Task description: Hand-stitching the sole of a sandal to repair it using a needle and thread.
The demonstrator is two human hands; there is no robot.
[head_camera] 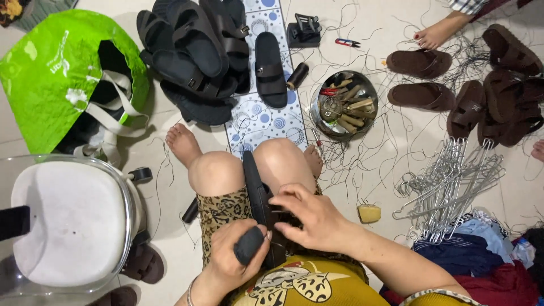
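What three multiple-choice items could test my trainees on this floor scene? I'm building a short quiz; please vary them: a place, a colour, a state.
1. Where is the black sandal being worked on?
A. Clamped between the person's knees
B. Inside the green bag
C. On the wire hangers

2. What colour are the sandals at upper right?
A. White
B. Brown
C. Green

3. What is the left hand doing?
A. Lying flat on the floor
B. Holding scissors
C. Gripping a dark-handled tool

Answers:
1. A, the sole stands between both knees.
2. B, that group is brown, unlike the black pile.
3. C, the fingers wrap the handle while the right hand rests on the sandal.
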